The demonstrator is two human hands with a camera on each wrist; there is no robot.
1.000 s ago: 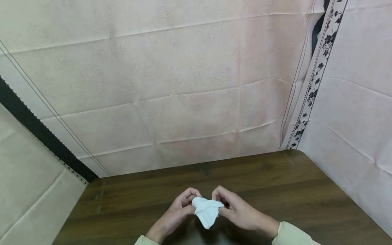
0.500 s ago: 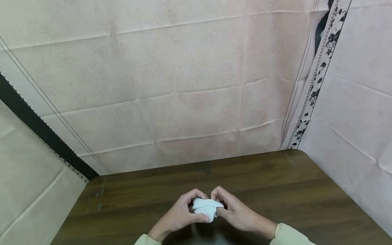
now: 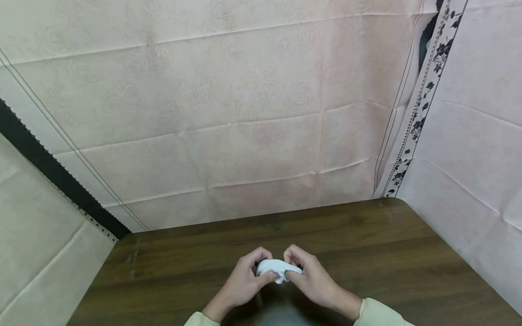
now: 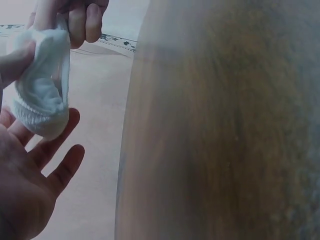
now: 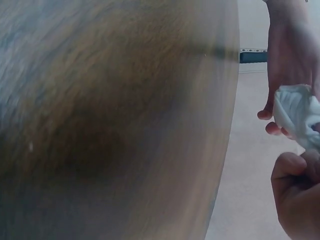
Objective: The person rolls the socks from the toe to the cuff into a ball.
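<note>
A small white sock (image 3: pixel 278 266), bunched and folded over, is held between both hands above the table. My left hand (image 3: pixel 244 281) grips its left end, with the thumb pressed on the near side and fingers behind. On the other end, my right hand (image 3: pixel 313 277) pinches the fabric between thumb and curled fingers. The left wrist view shows the sock (image 4: pixel 44 95) with a ribbed band and a stretched opening; some left fingers (image 4: pixel 65 167) spread out below it. In the right wrist view, part of the sock (image 5: pixel 295 112) is cut off by the frame edge.
Beneath the hands lies a dark wood-grain table (image 3: pixel 183 253). Pale patterned cloth sheets (image 3: pixel 244 113) hang behind it and at both sides. A black strip (image 3: pixel 61 176) runs down the left corner, and a floral border (image 3: pixel 424 108) down the right.
The hanging point of the sock has been folded up into a compact bundle. My left thumb has moved rightward across its front, and both hands have shifted slightly up.
</note>
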